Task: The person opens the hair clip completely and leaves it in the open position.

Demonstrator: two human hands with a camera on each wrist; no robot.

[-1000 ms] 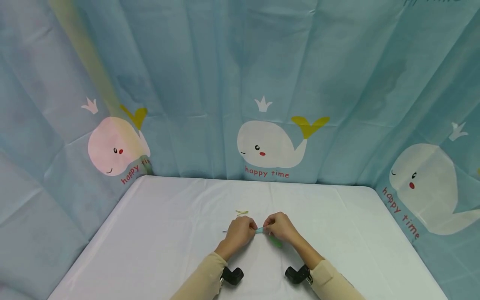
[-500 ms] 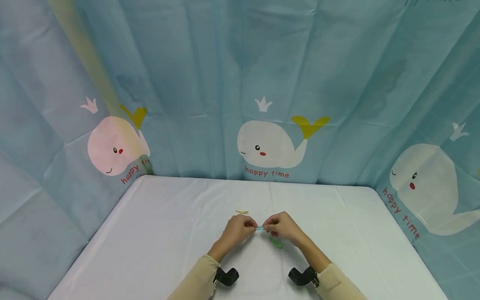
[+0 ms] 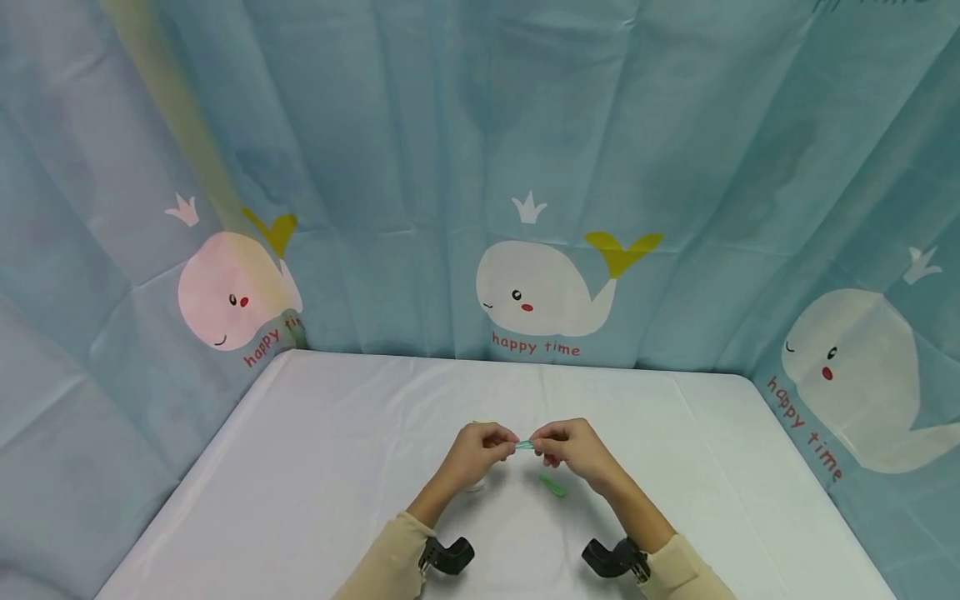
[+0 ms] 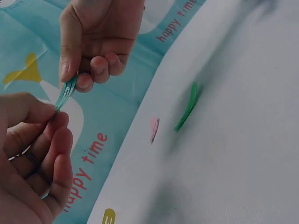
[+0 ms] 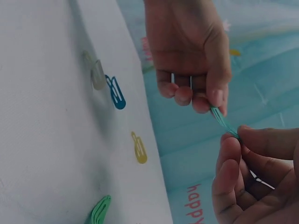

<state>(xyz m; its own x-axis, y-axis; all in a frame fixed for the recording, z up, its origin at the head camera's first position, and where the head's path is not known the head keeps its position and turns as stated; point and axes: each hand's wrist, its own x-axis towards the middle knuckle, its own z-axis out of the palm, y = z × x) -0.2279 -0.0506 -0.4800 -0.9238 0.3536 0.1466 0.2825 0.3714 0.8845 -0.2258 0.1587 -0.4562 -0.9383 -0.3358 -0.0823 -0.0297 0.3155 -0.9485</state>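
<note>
Teal hair clip [image 4: 66, 94]: held raised over the tabletop [image 3: 300, 467], between its left and right edges and short of the far edge. Left hand [image 3: 474, 454] pinches one end between thumb and fingers; right hand [image 3: 577, 447] pinches the other. The clip lies directly between the hands, its long axis running side to side, roughly parallel to the far edge in the head view. Neither hand is nearer; both are in contact.

Count: one clip in the hands, five others on the tabletop.
- Green clip [image 3: 552, 486]: one, below the right hand in the head view.
- Pink clip [image 4: 154, 129]: one, near the green clip, closer to the far edge.
- Yellow clip [image 5: 139, 148]: one, near the far edge.
- Blue clip [image 5: 116, 93]: one, farther from that edge than the yellow.
- Pale clip [image 5: 97, 75]: one, just beside the blue; whether they touch cannot be told.
</note>
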